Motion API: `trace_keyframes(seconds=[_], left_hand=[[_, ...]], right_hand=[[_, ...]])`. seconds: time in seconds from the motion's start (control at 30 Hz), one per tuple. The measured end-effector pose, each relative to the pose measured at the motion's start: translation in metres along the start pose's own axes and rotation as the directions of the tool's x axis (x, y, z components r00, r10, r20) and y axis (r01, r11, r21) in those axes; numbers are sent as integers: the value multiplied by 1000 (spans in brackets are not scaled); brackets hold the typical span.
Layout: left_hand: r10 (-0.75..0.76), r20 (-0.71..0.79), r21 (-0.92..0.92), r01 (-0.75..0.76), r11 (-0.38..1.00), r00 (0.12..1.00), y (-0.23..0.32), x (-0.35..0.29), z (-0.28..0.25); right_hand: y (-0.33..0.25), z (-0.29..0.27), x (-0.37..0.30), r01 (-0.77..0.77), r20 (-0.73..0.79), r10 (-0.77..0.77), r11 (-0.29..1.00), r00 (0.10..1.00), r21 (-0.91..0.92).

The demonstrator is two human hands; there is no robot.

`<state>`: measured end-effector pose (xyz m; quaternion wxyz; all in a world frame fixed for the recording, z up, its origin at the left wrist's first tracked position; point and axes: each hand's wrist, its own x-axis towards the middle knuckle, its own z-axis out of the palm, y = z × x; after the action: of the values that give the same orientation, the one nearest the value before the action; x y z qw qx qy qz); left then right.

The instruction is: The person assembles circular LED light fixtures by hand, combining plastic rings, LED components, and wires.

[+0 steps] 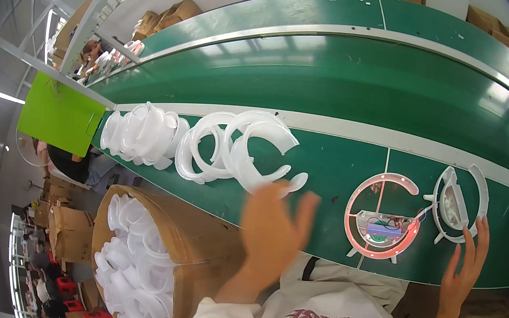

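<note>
Neither hand grips anything: the left hand (pixel 272 227) hangs spread and blurred just near of the ring pile, and the right hand (pixel 462 272) lies flat with fingertips touching the near rim of the open housing (pixel 458 204) on the right of the green bench (pixel 332 164).

Risks, as I judge them: the left hand could sweep the nearest loose ring (pixel 265 154) off the near edge; a push on the housing could strain the wires running left to the lit ring (pixel 383 221).

Counts, largest first: one bench; one cardboard drum (pixel 140 260) at near left, full of white rings beyond counting; two piles of rings, the far-left pile (pixel 143 132) too tangled to count, the other about four; one housing; one lit ring.
</note>
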<state>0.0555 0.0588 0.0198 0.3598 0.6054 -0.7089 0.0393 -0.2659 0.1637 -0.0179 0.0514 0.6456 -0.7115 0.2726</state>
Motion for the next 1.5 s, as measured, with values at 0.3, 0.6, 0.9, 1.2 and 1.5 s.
trace_keyframes(seconds=[0.3, 0.6, 0.9, 1.2, 1.5], left_hand=[[-453, 70, -172, 458, 872, 889, -57, 0, 4], [-389, 107, -862, 280, 422, 915, -27, -51, 28], [607, 2, -321, -574, 753, 795, -12, -59, 13], [297, 160, -437, -203, 876, 941, 9, -48, 61], [169, 507, -447, 90, 890, 845, 4, -57, 72]], right_hand=[[-71, 41, 19, 286, -126, -257, 868, 958, 405], [-98, 41, 8, 439, -246, -372, 637, 895, 634], [-57, -32, 20, -153, 340, -217, 594, 915, 790], [-22, -29, -11, -203, 142, 220, 290, 965, 935], [-19, 1, -28, 138, 12, -171, 833, 985, 537]])
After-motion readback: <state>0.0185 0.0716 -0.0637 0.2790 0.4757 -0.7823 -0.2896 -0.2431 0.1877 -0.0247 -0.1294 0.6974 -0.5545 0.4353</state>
